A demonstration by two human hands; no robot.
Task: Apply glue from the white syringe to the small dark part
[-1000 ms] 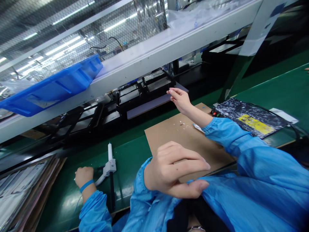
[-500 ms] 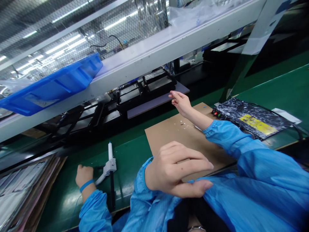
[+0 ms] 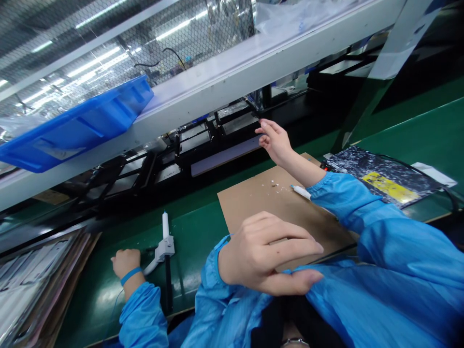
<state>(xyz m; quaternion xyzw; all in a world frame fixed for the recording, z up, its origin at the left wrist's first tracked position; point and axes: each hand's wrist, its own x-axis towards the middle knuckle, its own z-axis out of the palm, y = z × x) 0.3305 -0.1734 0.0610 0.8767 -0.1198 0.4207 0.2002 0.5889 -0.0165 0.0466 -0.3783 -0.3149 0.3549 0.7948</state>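
Brown cardboard (image 3: pixel 242 198) is lying at the surface's (image 3: pixel 197 224) near edge, carrying loose white scraps (image 3: pixel 274 184) and a blue-tipped tube (image 3: pixel 301 192). The left hand (image 3: pixel 266 253) is hovering open above; the right hand (image 3: pixel 277 144) is reaching beyond, fingertips bunching, any grip remaining unclear.

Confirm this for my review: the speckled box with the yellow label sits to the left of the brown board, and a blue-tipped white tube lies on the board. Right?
Not quite. The head view shows the speckled box to the right of the brown board; the rest stands.
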